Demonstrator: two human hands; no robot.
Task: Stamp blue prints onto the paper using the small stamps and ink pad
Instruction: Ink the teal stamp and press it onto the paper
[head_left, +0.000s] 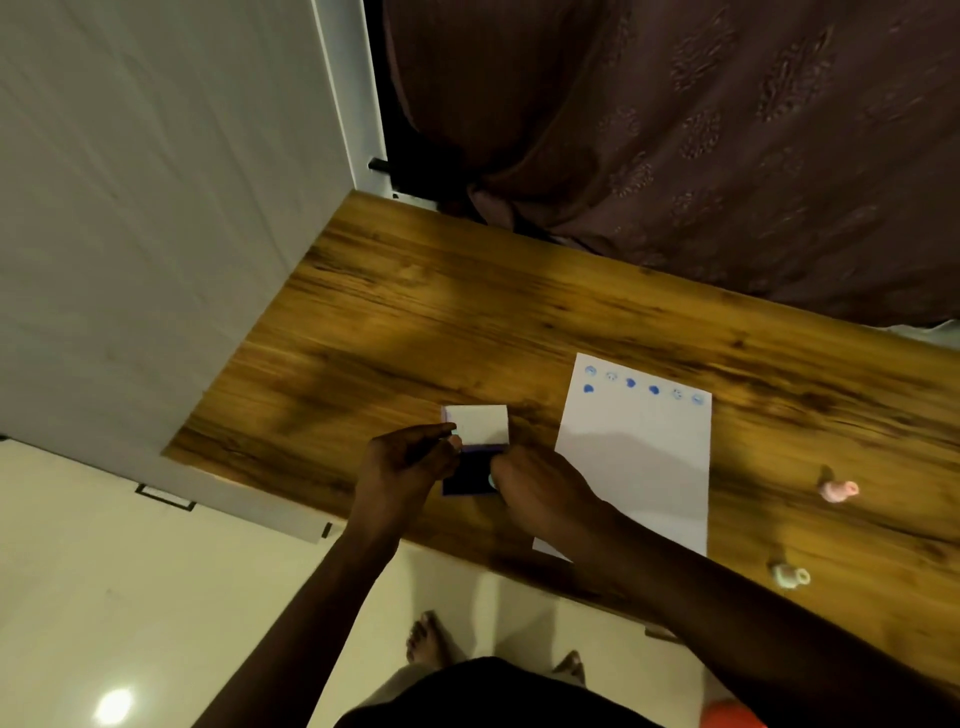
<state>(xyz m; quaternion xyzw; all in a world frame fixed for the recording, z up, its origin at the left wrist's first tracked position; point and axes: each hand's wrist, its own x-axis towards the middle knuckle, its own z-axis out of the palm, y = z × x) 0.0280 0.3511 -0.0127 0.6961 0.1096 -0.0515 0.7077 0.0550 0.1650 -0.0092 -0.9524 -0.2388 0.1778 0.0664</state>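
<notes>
Left hand (402, 460): fingers curled, pinching the near edge of the ink pad's lid, thumb on top.
Right hand (540, 488): closed around a small stamp (492, 481), of which only a pale rim shows at the fingertips; it looks pressed onto the dark pad, though the hand hides the contact.
Ink pad (470, 475): open between the two hands, dark blue face up, white lid (478, 425) folded back just beyond the fingers.
Paper (636, 457): flat on the wooden table (415, 312), just right of the right hand, its near corner under that forearm.
Blue prints (641, 384): a row along the paper's far edge, one more below at the left end.
Pink stamp (837, 491): lying well right of the right hand, past the paper.
White stamp (788, 576): also right, nearer the table's front edge.
</notes>
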